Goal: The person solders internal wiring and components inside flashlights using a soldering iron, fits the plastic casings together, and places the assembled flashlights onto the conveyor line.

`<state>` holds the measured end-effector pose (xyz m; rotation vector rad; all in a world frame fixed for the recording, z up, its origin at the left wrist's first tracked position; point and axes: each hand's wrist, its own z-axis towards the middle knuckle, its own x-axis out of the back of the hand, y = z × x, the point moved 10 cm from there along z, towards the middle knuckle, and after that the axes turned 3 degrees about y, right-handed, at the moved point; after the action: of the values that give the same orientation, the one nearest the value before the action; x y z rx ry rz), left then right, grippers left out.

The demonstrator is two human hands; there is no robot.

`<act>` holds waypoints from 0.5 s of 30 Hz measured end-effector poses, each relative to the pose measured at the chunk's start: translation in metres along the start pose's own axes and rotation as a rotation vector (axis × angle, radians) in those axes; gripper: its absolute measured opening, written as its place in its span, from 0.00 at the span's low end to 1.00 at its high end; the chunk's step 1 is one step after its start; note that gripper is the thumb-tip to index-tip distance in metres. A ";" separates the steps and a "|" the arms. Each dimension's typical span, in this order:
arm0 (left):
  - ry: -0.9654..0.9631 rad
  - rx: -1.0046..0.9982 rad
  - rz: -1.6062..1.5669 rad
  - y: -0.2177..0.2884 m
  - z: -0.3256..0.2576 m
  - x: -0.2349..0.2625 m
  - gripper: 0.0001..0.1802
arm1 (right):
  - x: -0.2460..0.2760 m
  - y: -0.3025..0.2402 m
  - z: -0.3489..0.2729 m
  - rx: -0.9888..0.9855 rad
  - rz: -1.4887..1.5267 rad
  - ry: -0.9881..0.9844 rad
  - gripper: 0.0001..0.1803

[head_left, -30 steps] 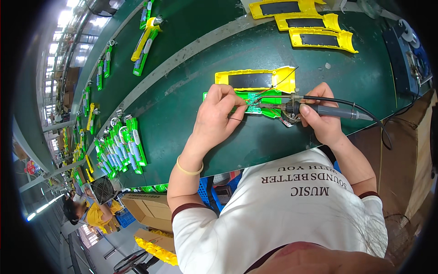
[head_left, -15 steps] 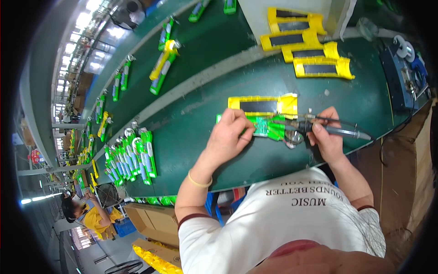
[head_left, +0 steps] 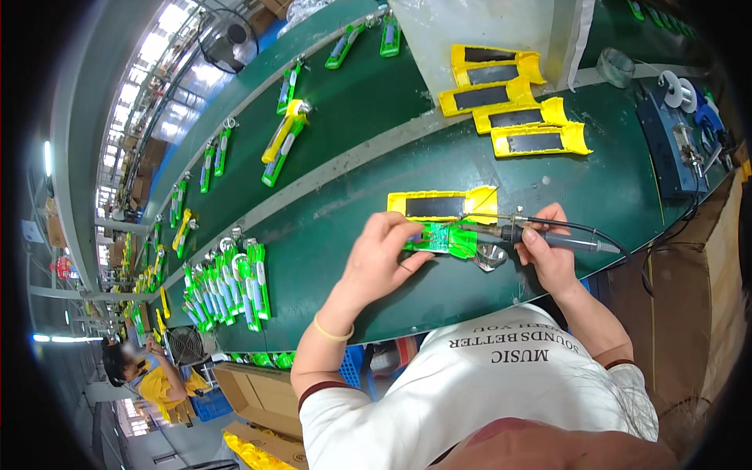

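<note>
My left hand (head_left: 382, 254) grips the left end of a green lamp casing (head_left: 465, 244), thumb along its near edge and fingers over the top. A green circuit board (head_left: 439, 237) lies in the casing, and a shiny round reflector (head_left: 490, 255) sits at its right end. In my right hand (head_left: 551, 252) is a soldering iron (head_left: 565, 240), its tip pointing left over the board; whether it touches cannot be made out. Just beyond lies a yellow casing half (head_left: 435, 207) with a dark panel, a thin wire running across its right end.
Several yellow casing halves (head_left: 539, 141) lie at the back right. A blue soldering station (head_left: 670, 145) with a solder spool (head_left: 678, 92) stands far right. Grouped green lamps (head_left: 227, 286) lie left; more (head_left: 283, 149) lie on the belt behind the grey rail (head_left: 337, 160). A co-worker (head_left: 157, 376) sits far left.
The view has shifted slightly, so the bench appears lower. My left thumb has spread away from the fingers along the casing's near edge. The iron stays over the board.
</note>
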<state>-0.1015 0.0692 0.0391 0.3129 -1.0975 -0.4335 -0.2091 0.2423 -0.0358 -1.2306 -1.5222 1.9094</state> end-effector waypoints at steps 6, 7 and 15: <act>-0.038 0.318 0.039 -0.022 -0.025 0.021 0.10 | 0.005 -0.001 0.003 0.044 0.013 0.035 0.11; -0.118 0.499 -0.103 -0.032 -0.035 0.014 0.07 | 0.004 0.001 0.004 0.034 0.006 0.024 0.12; -0.003 0.100 -0.120 -0.007 -0.017 -0.011 0.11 | -0.002 0.003 -0.003 0.000 0.080 0.004 0.12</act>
<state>-0.0913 0.0690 0.0205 0.4677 -1.1092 -0.4864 -0.2051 0.2411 -0.0374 -1.3136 -1.4918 1.9555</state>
